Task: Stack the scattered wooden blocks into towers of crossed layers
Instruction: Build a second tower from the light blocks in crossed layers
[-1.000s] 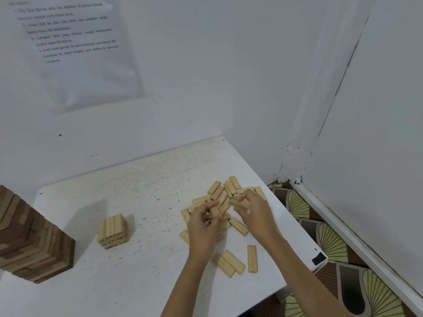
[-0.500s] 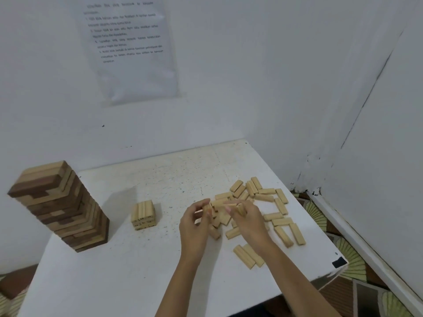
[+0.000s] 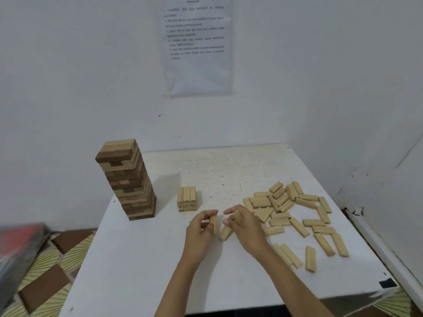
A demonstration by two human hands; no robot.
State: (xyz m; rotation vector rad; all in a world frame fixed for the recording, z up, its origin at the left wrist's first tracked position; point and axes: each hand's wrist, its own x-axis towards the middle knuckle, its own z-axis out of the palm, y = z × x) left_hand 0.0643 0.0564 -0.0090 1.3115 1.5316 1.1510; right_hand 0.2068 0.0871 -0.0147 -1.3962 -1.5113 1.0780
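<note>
Two hands, almost touching, low over the white surface [image 3: 137, 259]: my left hand [image 3: 199, 229] pinches one upright block [image 3: 213, 223], my right hand [image 3: 246, 227] grips a second block [image 3: 238, 217]. Roughly thirty loose blocks [image 3: 297, 211] lie to the right. Beyond, one short stack [image 3: 187, 199], one tall tower [image 3: 128, 179], white corner walls and one notice [image 3: 196, 46].

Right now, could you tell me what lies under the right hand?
A pale wooden block pokes out below the right hand; whatever lies beneath its palm is covered.

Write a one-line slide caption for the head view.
Left hand pinches one block, right hand grips another block, near the short stack and scattered blocks; a tall tower stands far left.
</note>
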